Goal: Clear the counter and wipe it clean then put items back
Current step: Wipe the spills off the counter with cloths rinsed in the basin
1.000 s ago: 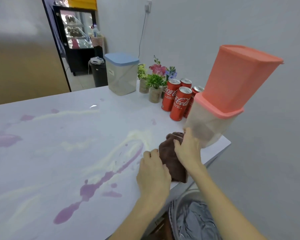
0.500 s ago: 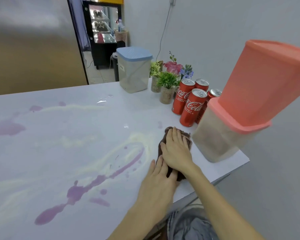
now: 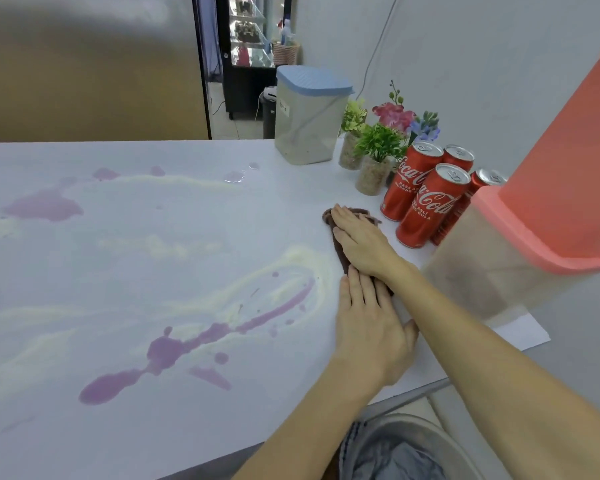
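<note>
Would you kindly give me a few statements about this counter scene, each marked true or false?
1. Both hands, the left hand and the right hand, lie flat on the brown cloth. True.
2. The counter is already wiped clean. False: purple spills and yellowish streaks remain.
3. Four red cola cans stand upright beyond the cloth. True.
4. The container with the blue lid lies on its side. False: it stands upright.

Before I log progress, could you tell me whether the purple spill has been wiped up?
No, the purple spill lies unwiped on the counter, left of the cloth.
</note>
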